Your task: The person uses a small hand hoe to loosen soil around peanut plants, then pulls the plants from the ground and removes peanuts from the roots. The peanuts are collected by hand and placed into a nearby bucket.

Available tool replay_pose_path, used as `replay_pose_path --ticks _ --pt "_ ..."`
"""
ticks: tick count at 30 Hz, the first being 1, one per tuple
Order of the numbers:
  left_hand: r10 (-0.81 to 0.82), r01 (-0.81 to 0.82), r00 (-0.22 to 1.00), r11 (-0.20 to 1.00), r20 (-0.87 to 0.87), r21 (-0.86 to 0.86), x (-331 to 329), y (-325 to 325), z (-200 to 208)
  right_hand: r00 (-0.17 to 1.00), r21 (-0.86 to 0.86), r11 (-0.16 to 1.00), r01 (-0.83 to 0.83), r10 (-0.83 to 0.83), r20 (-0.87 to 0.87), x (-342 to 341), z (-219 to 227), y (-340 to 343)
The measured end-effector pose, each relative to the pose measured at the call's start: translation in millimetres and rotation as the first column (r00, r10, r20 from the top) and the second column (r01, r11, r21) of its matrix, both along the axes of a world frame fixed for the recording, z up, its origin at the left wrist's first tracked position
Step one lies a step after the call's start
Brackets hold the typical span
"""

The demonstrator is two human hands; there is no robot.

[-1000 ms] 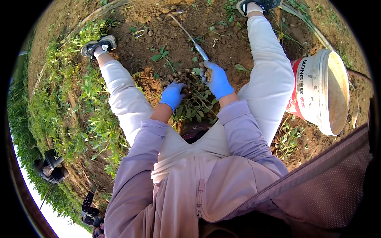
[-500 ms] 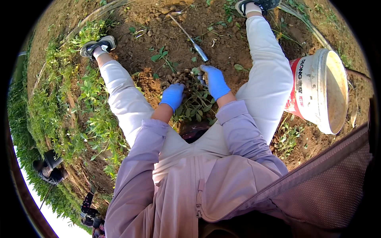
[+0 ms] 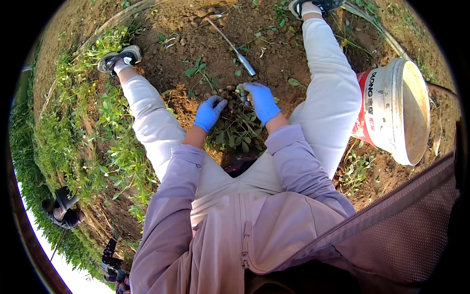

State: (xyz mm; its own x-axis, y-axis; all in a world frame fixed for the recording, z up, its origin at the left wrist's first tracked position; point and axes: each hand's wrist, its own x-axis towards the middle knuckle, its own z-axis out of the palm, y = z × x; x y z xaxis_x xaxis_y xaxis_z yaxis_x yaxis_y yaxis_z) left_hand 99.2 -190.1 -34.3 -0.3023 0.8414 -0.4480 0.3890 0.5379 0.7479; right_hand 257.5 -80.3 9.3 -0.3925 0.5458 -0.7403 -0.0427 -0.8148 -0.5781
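Both hands wear blue gloves and are held low between my spread legs. My right hand is closed around the root end of an uprooted peanut plant, whose leaves hang down toward my lap. Soil-covered peanuts show between the two hands, beside the right fingertips. My left hand lies a little apart on the plant's left side, thumb and fingers pinched together. What is between those fingers, if anything, is too small to make out.
A hand tool with a metal socket end lies on the soil ahead. A white and red bucket is tipped beside my right leg. Green plants grow on the left. Two people are at the far left edge.
My left hand has drawn back slightly to the left from the peanuts, and its fingers have come into a pinch. The right hand keeps its hold, shifted very slightly.
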Motion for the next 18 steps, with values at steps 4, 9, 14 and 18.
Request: replay_pose_path --ticks 4,9,14,18 --pt "0.084 -0.084 0.927 0.996 0.365 -0.015 -7.3 -1.3 -6.1 1.000 0.019 1.000 -0.017 0.016 0.017 0.4 -1.1 -0.5" --pt "0.295 -0.178 0.789 0.949 0.538 -0.260 -6.8 -1.7 4.6 0.999 0.010 1.000 -0.028 0.027 0.045 -0.5 0.1 -1.4" --pt "0.292 -0.195 0.799 0.953 0.526 -0.233 0.0 1.1 13.3 0.998 0.012 0.999 -0.030 0.029 0.055 0.4 -0.6 -1.6" --pt "0.197 -0.121 0.855 0.975 0.480 -0.184 -5.2 -1.5 5.1 0.998 0.007 1.000 -0.030 0.030 0.048 0.0 0.5 -1.2"
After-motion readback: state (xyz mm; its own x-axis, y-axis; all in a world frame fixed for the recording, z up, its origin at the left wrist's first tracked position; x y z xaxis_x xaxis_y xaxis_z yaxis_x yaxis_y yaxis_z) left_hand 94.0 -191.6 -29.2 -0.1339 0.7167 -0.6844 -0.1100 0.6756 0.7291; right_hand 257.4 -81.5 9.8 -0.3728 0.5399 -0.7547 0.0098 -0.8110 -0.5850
